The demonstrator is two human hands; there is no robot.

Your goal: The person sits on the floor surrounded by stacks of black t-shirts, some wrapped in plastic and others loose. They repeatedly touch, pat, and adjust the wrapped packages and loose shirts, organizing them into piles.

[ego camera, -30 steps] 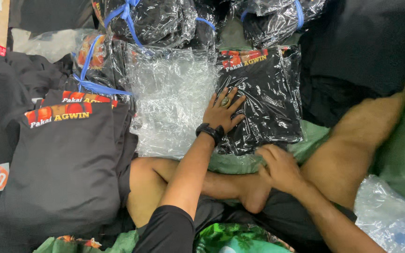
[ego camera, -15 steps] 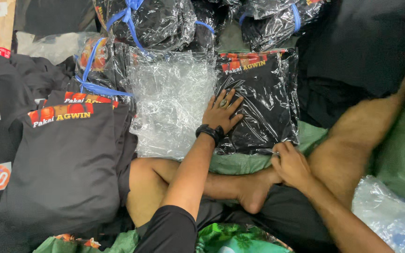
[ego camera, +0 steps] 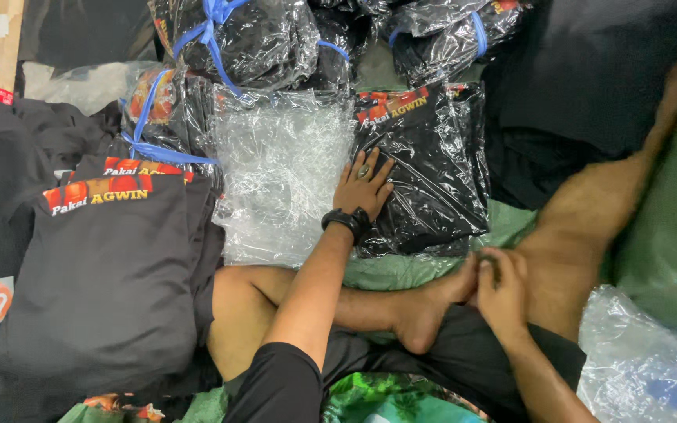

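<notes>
A stack of folded black shirts lies at the left, unbagged. Beside it sits a pile of empty clear plastic bags, with blue-tied bundles of bagged shirts behind. Just right of the pile lies one bagged black shirt. The left hand rests flat on that bag's left edge, fingers spread. The right hand sits by the foot, fingers curled; blurred, possibly pinching something small.
</notes>
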